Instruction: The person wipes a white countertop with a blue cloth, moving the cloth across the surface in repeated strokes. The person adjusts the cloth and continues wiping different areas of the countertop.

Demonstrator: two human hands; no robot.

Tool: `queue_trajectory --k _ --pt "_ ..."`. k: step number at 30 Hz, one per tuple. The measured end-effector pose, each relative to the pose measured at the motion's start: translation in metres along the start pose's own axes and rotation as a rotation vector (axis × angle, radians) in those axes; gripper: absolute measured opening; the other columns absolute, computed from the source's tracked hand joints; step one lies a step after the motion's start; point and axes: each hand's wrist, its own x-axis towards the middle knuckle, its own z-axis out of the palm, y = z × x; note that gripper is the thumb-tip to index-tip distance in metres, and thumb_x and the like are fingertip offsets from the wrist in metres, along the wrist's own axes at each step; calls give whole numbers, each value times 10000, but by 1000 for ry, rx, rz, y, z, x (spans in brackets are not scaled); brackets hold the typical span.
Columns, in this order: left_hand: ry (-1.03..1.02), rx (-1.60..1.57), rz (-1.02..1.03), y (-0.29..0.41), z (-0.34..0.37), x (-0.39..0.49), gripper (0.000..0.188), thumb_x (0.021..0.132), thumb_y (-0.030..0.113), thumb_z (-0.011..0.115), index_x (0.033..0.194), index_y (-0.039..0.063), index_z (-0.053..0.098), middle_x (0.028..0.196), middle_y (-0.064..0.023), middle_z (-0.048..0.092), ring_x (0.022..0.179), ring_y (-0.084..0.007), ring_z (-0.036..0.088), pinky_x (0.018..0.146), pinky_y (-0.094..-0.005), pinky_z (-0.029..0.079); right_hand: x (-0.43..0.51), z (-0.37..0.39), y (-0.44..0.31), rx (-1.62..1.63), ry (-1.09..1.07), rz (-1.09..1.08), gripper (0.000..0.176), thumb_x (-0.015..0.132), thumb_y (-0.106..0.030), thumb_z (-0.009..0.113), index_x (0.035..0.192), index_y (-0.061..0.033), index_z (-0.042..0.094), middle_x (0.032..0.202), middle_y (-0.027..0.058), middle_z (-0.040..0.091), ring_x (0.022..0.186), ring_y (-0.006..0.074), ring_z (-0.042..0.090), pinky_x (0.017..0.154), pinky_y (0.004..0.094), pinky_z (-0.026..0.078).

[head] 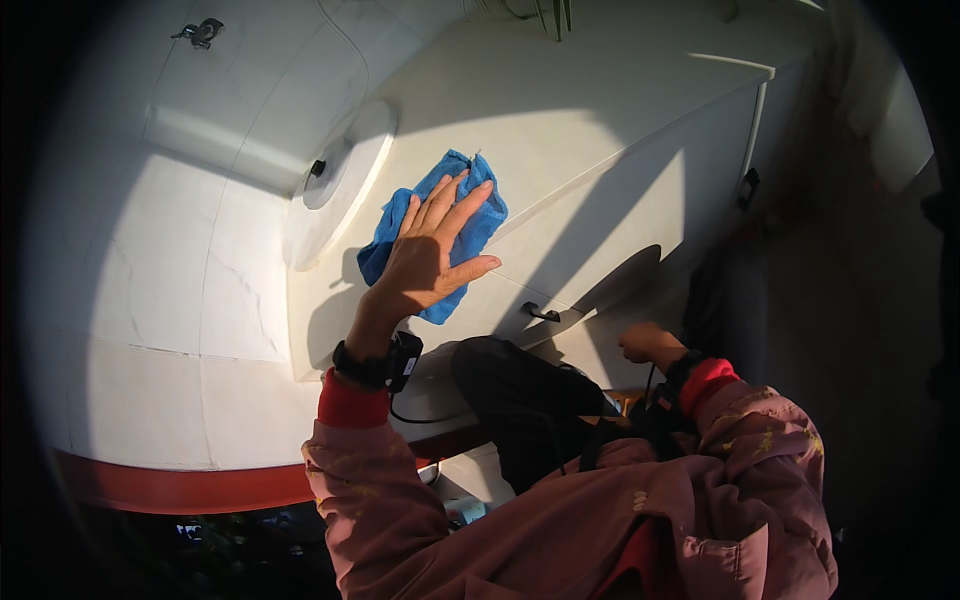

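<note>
My left hand (424, 259) lies palm down on a crumpled blue cloth (484, 214), its fingers spread and its thumb off to the side. Beneath the cloth is the pale top of a low white cabinet (517, 142), near its front edge. The hand covers the middle of the cloth. Lower and to the right, my right hand (649, 343) is loosely curled in front of the cabinet, by my bent knee. No object shows in it, and it is apart from the cloth.
Behind the cabinet top, a round white piece with a black knob (318, 169) stands by the marble-patterned wall tiles (172, 285). A metal fitting (199, 34) projects from the wall. Green plant leaves (556, 19) hang over the far end. A black handle (541, 312) sticks out from the cabinet front.
</note>
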Motion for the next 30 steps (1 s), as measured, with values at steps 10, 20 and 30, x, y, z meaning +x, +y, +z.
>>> queue_trajectory --k 10,20,30 --pt "103 33 -80 -45 0 -75 848 783 370 796 1502 201 379 1542 -182 336 1458 -383 261 1171 -599 161 -15 -8 5 18 8 40 264 822 -195 572 1005 -107 741 1042 166 709 1006 371 666 850 469 539" --pt "-8 21 -388 -77 -17 -166 1087 624 391 890 1536 252 316 1582 -169 280 1487 -350 200 1206 -526 159 -40 -44 -24 -34 -72 -91 321 859 -247 560 1123 -135 705 1084 144 707 1002 339 677 842 473 538" --pt "-32 72 -454 -76 -12 -152 929 777 233 797 1547 254 278 1598 -147 238 1491 -366 178 1181 -596 155 3 -93 -2 -479 -71 -274 228 831 -203 593 1010 -135 717 895 98 727 853 284 710 726 412 529"
